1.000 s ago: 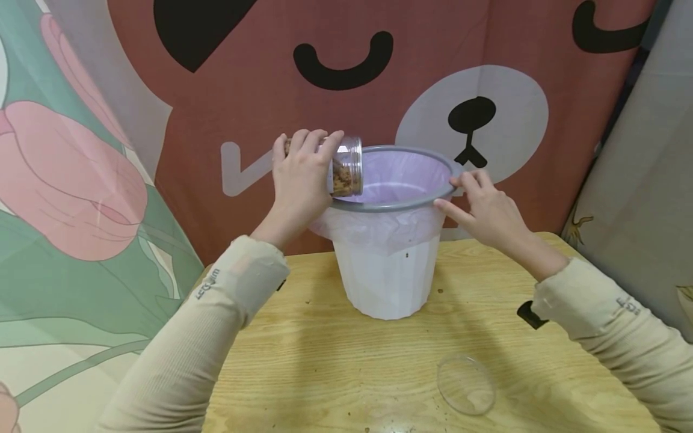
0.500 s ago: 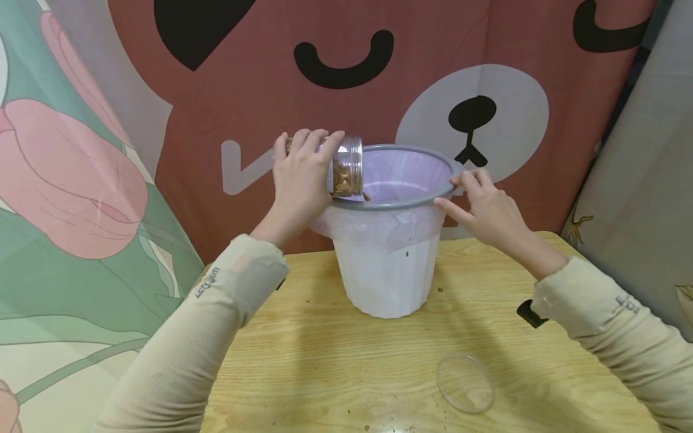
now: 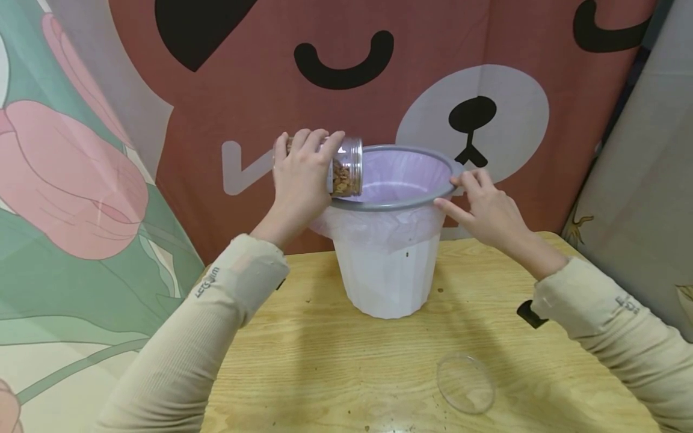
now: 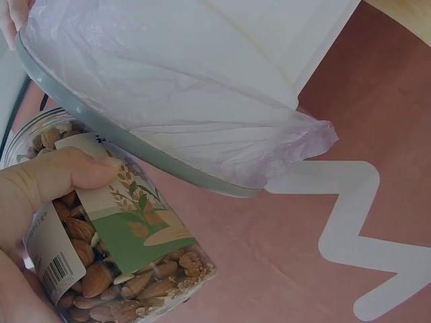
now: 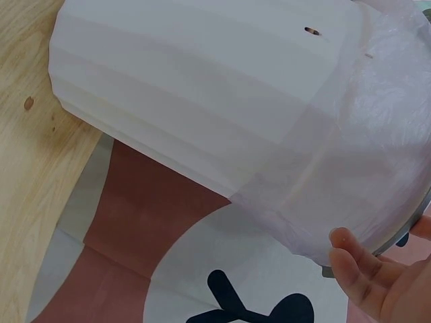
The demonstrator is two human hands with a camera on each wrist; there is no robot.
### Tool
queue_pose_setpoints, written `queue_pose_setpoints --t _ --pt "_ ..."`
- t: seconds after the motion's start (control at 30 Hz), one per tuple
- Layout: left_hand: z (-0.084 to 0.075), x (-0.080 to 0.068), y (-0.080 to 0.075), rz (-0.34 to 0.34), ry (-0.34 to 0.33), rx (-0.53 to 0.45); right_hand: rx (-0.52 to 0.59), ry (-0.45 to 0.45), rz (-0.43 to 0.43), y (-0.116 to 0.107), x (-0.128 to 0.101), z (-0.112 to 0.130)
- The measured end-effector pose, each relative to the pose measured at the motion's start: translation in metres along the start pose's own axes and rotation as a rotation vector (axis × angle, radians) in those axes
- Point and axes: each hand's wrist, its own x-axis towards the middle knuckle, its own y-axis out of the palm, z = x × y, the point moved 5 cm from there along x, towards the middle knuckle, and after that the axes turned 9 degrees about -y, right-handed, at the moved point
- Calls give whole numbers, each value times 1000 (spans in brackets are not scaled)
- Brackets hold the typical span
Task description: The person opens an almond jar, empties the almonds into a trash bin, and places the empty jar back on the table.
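My left hand point(image 3: 303, 174) grips a clear jar point(image 3: 348, 167) lying on its side, its mouth over the left rim of a white trash can point(image 3: 387, 276). Almonds point(image 4: 97, 277) and other brown pieces show through the jar wall in the left wrist view, around a green and cream label point(image 4: 138, 235). A pale purple bag point(image 3: 406, 165) lines the can and folds down outside under the grey rim ring point(image 3: 390, 207). My right hand point(image 3: 489, 210) pinches the ring's right side between thumb and fingers. The can's bottom is hidden from the head view.
A round clear lid point(image 3: 467, 383) lies on the wooden table point(image 3: 325, 361) in front of the can. Small brown crumbs are scattered over the tabletop. Behind stands a red-brown cloth point(image 3: 243, 90) with a bear face, close to the can.
Half a second ago a brown piece was at the jar's mouth; it is gone from there now. The nuts inside have shifted. Both hands and the can stay in place.
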Motion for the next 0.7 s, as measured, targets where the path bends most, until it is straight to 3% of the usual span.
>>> queue_pose_setpoints --t 0.7 --pt "-3 1 -3 -22 21 19 3 -9 -13 0 0 0"
